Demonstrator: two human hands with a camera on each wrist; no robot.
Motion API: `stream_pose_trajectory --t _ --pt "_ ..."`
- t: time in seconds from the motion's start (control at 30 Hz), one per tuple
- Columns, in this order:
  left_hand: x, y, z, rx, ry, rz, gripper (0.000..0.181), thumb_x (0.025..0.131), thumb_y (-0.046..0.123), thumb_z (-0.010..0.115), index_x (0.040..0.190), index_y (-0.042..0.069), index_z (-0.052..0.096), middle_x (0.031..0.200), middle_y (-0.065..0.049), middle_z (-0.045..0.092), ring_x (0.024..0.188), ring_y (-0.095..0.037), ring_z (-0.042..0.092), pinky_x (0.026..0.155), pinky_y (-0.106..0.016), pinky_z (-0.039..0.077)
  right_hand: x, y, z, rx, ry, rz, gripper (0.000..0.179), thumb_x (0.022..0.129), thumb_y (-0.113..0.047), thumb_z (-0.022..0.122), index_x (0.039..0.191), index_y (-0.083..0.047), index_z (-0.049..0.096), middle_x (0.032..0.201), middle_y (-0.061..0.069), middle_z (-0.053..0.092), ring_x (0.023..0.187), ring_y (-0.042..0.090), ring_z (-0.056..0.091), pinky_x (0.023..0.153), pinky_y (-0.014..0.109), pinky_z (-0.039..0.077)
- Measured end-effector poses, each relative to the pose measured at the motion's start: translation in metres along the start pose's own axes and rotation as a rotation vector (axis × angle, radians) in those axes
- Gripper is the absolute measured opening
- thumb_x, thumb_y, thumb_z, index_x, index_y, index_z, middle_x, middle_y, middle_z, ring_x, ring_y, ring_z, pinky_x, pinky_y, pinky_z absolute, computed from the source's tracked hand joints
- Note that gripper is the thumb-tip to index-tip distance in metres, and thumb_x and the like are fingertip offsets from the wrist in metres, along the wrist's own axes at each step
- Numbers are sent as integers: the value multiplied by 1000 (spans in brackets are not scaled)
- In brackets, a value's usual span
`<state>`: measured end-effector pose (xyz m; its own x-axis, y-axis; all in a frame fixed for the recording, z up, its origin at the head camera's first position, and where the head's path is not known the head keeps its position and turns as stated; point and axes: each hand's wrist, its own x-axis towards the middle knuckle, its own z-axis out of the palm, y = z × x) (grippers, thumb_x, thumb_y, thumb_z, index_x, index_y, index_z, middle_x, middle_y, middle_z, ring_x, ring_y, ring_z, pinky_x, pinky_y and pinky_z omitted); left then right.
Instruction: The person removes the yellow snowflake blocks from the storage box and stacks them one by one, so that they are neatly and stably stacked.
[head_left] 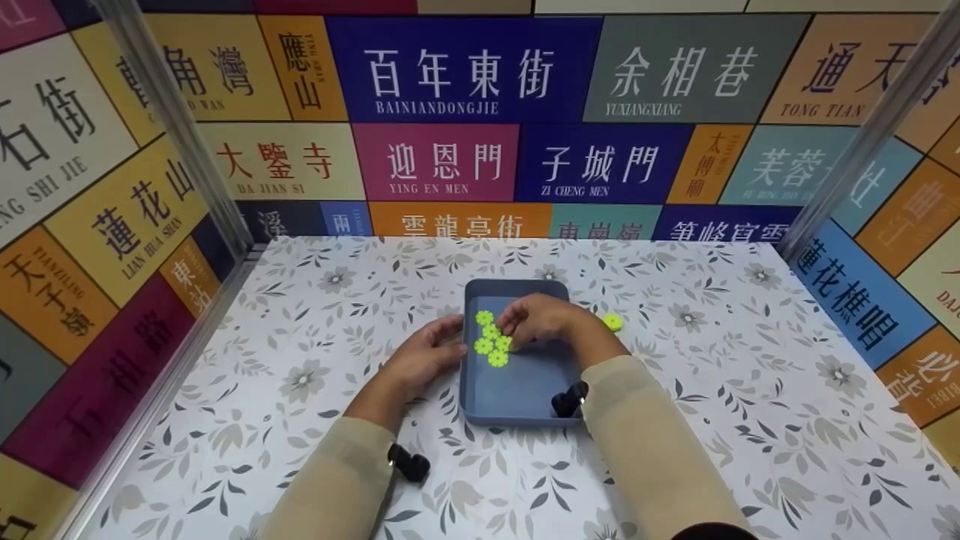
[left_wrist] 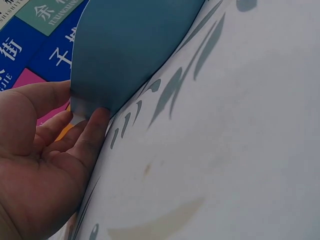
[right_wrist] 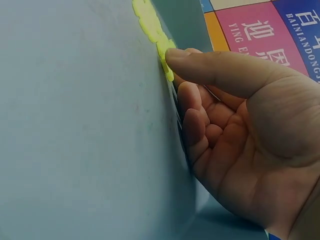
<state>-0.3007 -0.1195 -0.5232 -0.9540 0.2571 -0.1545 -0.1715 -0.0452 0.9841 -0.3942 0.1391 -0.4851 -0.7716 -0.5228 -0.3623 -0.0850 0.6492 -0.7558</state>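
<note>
In the head view a blue-grey rectangular tray (head_left: 517, 394) holds several flat yellow-green flower-shaped pieces (head_left: 498, 358), joined or lying close together in its left half. My right hand (head_left: 541, 319) reaches into the tray from the right. Its thumb and forefinger pinch a yellow-green piece (right_wrist: 166, 62) at the end of the cluster, while the other fingers curl toward the palm. My left hand (head_left: 429, 354) rests against the outside of the tray's left wall. Its loosely bent fingertips touch that wall (left_wrist: 117, 60) in the left wrist view.
One more yellow-green piece (head_left: 613, 322) lies on the table right of the tray, beside the right wrist. A white tablecloth (head_left: 300, 382) with grey leaves and flowers lies beneath. Panels with coloured street-name signs (head_left: 465, 67) enclose the table at the back and sides.
</note>
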Motion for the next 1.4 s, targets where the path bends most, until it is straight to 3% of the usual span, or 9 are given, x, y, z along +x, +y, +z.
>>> stream_pose_trajectory --t 0.83,1.13,1.4 --pt "-1 0 1 9 1 10 68 100 2 67 162 4 41 170 -17 43 152 -36 50 110 -34 54 -5 -3 -1 -101 34 -16 32 81 -7 90 110 -16 83 95 -4 72 85 12 60 72 26 52" --pt "0 1 0 7 18 4 68 98 1 69 161 5 45 168 -16 46 151 -32 51 118 -41 51 -2 3 -3 -128 61 -42 28 85 -14 88 111 -21 83 102 -1 77 87 13 65 73 28 53" --pt "-1 2 1 9 14 5 67 98 1 69 160 4 45 167 -18 46 150 -35 52 116 -41 54 -3 6 -5 -6 114 -40 22 95 -22 78 116 -21 83 106 1 81 87 17 69 76 32 57"
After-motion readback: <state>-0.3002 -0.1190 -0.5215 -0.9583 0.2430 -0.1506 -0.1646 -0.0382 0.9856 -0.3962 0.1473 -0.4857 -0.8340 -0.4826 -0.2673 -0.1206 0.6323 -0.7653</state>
